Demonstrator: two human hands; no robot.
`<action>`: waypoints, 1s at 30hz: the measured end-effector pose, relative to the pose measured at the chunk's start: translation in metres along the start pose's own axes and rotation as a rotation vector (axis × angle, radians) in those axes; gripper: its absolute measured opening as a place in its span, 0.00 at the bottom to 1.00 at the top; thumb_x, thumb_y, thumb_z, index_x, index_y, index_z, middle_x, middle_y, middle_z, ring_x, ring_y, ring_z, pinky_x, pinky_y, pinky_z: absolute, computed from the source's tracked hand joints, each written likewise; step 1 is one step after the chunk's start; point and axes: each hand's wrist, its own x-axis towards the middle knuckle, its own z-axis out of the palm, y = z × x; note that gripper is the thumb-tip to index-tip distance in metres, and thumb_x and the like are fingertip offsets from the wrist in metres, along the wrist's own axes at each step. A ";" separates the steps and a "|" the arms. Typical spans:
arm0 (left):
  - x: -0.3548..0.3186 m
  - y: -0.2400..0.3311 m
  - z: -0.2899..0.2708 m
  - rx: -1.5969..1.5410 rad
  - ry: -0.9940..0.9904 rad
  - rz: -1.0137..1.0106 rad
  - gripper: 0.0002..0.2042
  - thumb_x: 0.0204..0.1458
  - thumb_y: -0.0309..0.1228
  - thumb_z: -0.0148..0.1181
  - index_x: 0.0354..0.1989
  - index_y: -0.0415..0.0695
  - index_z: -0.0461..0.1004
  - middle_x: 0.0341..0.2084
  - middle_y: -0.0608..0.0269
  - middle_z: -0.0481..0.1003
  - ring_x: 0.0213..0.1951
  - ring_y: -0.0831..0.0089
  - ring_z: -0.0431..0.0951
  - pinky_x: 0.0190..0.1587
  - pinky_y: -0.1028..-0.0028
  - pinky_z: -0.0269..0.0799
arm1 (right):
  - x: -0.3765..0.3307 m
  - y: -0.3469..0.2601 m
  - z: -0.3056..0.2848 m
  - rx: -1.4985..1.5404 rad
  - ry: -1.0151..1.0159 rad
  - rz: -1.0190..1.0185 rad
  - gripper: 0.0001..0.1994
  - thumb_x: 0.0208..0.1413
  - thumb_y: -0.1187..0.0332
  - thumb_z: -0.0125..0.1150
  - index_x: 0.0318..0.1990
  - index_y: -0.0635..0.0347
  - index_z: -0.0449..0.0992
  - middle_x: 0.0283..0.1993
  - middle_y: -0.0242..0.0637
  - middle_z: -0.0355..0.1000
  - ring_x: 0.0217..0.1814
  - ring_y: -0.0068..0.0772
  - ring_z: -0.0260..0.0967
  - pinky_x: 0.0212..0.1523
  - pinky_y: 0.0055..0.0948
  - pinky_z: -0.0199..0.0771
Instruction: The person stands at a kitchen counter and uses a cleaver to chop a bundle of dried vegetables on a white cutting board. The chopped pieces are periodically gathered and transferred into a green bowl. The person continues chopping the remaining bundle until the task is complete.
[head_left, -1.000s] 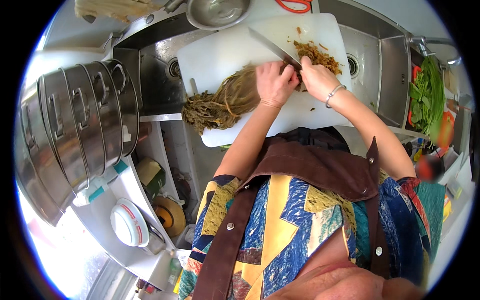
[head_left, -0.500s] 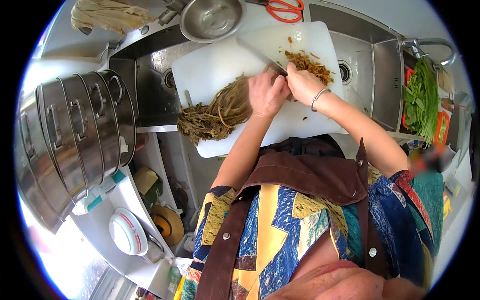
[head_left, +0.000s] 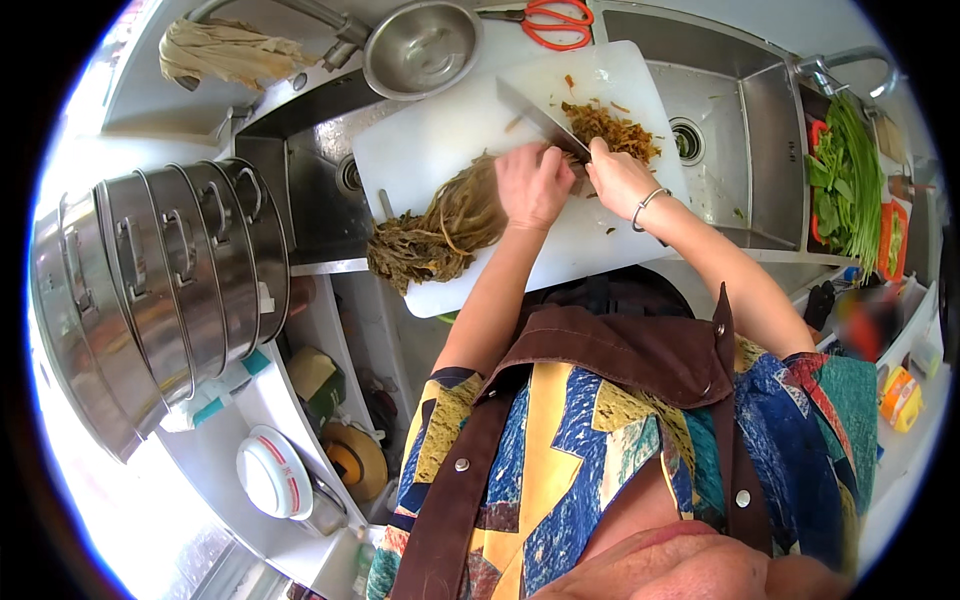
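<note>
Limp olive-brown greens [head_left: 440, 225] under left hand [head_left: 530, 185], knife [head_left: 540, 118] in right hand [head_left: 612, 180]

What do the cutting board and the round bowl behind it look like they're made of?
The cutting board looks like white plastic: matte, uniform, no wood grain. The round bowl looks like stainless steel: grey, with shiny reflections inside.

The person wears a short-sleeved shirt [head_left: 570, 470] in a bold patchwork print of blue, yellow, teal and dark red. Over it sits a brown apron [head_left: 620, 350] with metal snap studs on its straps (several visible). A thin silver bangle [head_left: 648, 203] circles the right wrist. Both forearms are bare.
</note>
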 end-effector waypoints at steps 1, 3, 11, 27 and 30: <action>0.000 -0.001 0.000 -0.006 -0.001 -0.003 0.09 0.38 0.30 0.61 0.30 0.49 0.72 0.30 0.66 0.71 0.35 0.66 0.71 0.39 0.67 0.62 | -0.004 0.001 0.000 0.002 -0.008 0.021 0.09 0.56 0.71 0.46 0.36 0.70 0.59 0.28 0.60 0.71 0.33 0.61 0.70 0.35 0.51 0.69; 0.001 0.000 -0.001 -0.005 -0.001 -0.027 0.11 0.39 0.30 0.61 0.34 0.48 0.72 0.31 0.66 0.71 0.37 0.65 0.70 0.41 0.67 0.62 | -0.017 0.005 -0.003 0.002 -0.031 0.048 0.08 0.56 0.71 0.45 0.36 0.69 0.59 0.28 0.59 0.71 0.33 0.60 0.70 0.35 0.51 0.69; 0.005 -0.001 -0.004 0.055 -0.152 -0.033 0.13 0.43 0.33 0.57 0.39 0.46 0.71 0.34 0.64 0.72 0.39 0.64 0.70 0.46 0.65 0.61 | -0.056 0.018 -0.006 -0.020 -0.098 0.084 0.10 0.60 0.70 0.43 0.39 0.71 0.57 0.26 0.59 0.69 0.32 0.63 0.68 0.34 0.52 0.66; 0.004 -0.004 0.000 0.063 -0.133 -0.015 0.09 0.43 0.32 0.55 0.34 0.47 0.72 0.30 0.63 0.73 0.36 0.64 0.71 0.42 0.65 0.62 | -0.016 0.002 0.012 0.091 0.058 0.094 0.09 0.57 0.70 0.46 0.37 0.71 0.62 0.30 0.60 0.72 0.36 0.60 0.71 0.37 0.49 0.70; 0.004 -0.005 0.001 0.094 -0.145 -0.021 0.09 0.43 0.32 0.55 0.34 0.47 0.72 0.29 0.63 0.73 0.35 0.64 0.72 0.41 0.65 0.62 | -0.041 0.003 0.001 0.104 -0.011 0.170 0.10 0.58 0.69 0.46 0.37 0.71 0.62 0.30 0.62 0.71 0.36 0.61 0.71 0.38 0.50 0.69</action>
